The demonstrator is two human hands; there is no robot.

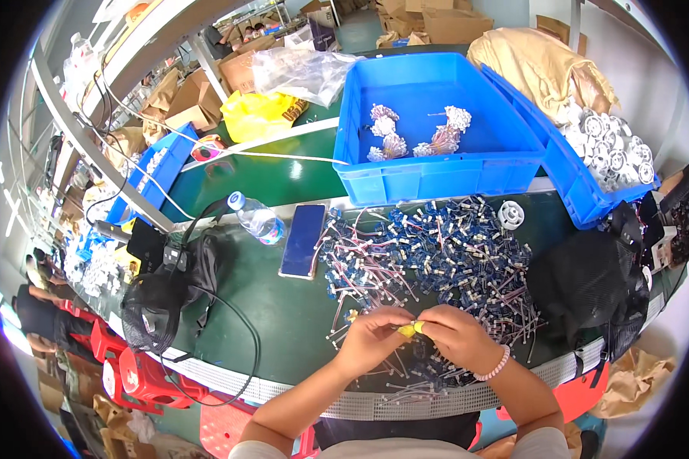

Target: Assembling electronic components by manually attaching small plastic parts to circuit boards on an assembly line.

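Observation:
Both hands meet over the near edge of a heap of small blue circuit boards with wire leads (444, 245). My left hand (369, 341) is closed in a pinch, its fingertips at a small yellow piece (407, 330). From the other side my right hand (461, 340), with a pink beaded bracelet (497, 366) at the wrist, pinches at the same yellow piece. Its exact kind is too small to make out. Loose white-ended leads lie under and around both hands.
A blue bin (444, 172) holding bundled leads stands behind the heap; another blue bin (582, 200) holds white round parts. A phone (303, 241), a water bottle (259, 219) and a black mesh bag (161, 306) lie left. A black cap-like mesh item (586, 279) sits right.

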